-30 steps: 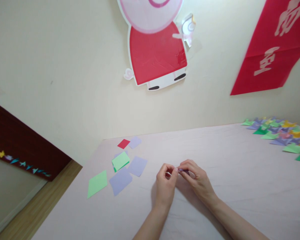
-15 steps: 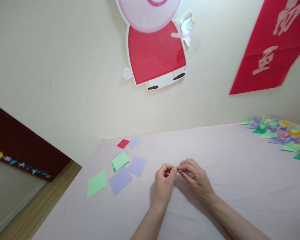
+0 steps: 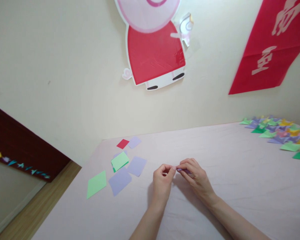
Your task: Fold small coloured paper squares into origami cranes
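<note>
A small folded piece of purple paper (image 3: pixel 184 170) is pinched between my two hands, a little above the pale cloth; most of it is hidden by the fingers. My left hand (image 3: pixel 163 178) closes thumb and forefinger on its left tip. From the other side my right hand (image 3: pixel 196 176) grips it with thumb and bent fingers. To the left lie loose paper sheets: a purple sheet (image 3: pixel 120 181), another purple sheet (image 3: pixel 137 166), a light green sheet (image 3: pixel 96 184) and a light green sheet (image 3: pixel 120 161) over a darker green one.
A red sheet (image 3: pixel 123 144) and a small purple sheet (image 3: pixel 134 142) lie farther back. Many folded paper figures (image 3: pixel 281 131) crowd the far right of the pale cloth-covered surface (image 3: pixel 215 143). Behind it rises a wall with a pig cutout (image 3: pixel 156 53) and a red banner (image 3: pixel 262 55).
My left hand has shifted very slightly left, its wrist turning a little. The right hand stays almost in place, and both still hold the purple paper.
</note>
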The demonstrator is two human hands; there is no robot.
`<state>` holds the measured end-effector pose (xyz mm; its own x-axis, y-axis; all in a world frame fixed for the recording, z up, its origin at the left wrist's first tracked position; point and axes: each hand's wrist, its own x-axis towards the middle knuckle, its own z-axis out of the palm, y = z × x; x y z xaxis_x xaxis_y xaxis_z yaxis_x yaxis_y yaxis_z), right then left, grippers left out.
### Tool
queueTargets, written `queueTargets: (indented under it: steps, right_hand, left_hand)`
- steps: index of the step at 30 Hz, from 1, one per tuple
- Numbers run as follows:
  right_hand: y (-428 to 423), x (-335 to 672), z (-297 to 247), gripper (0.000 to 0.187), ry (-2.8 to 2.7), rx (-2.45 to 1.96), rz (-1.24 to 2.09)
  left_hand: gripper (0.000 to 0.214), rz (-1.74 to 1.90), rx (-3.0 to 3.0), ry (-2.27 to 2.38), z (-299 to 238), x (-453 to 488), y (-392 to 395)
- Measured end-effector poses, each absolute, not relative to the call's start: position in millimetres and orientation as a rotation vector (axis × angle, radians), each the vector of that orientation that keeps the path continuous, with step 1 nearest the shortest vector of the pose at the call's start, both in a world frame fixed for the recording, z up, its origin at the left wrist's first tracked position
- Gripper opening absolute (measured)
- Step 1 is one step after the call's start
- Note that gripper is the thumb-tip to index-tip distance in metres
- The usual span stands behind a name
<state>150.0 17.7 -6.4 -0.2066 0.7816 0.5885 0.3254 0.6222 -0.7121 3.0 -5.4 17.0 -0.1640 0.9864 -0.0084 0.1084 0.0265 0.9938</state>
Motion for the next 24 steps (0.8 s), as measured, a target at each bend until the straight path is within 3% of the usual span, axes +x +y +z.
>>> queueTargets:
  steps: [16,24]
  right_hand:
    - [18.2,150.0,-6.3,0.014,-1.778,-0.901,0.629]
    - [17.4,150.7,-5.8,0.012,-1.773,-0.872,0.686]
  left_hand:
    - [0.036,1.095,0.899,1.284,19.5,3.6,-3.0]
    - [0.030,1.029,0.862,1.233,24.2,-4.5,-3.0]
